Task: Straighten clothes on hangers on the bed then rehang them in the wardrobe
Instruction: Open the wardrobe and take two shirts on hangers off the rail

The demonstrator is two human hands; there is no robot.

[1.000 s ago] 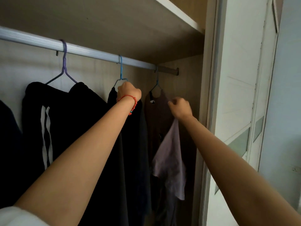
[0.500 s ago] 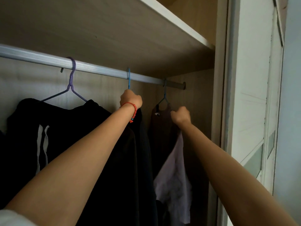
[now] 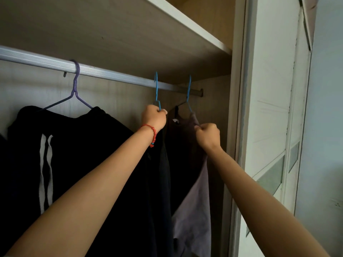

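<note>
A silver wardrobe rail [image 3: 111,74] runs under a shelf. My left hand [image 3: 154,117], with a red bead bracelet, grips the neck of a blue hanger [image 3: 156,88] hooked on the rail; a dark garment [image 3: 159,173] hangs from it. My right hand [image 3: 208,134] grips the shoulder of a mauve-brown garment [image 3: 193,210] on a second blue hanger [image 3: 189,91] at the rail's right end. Further left, a purple hanger [image 3: 76,84] carries a black garment with white stripes [image 3: 61,154].
The wooden shelf [image 3: 185,21] sits close above the rail. The wardrobe's side panel [image 3: 217,101] and a white sliding door frame [image 3: 241,108] stand right of the last hanger. A pale wall [image 3: 324,127] is at far right.
The view has tilted up and moved closer. Both hands have risen with the hangers; the hooks of both blue hangers now stand above the rail's top. Both hands keep their hold.
</note>
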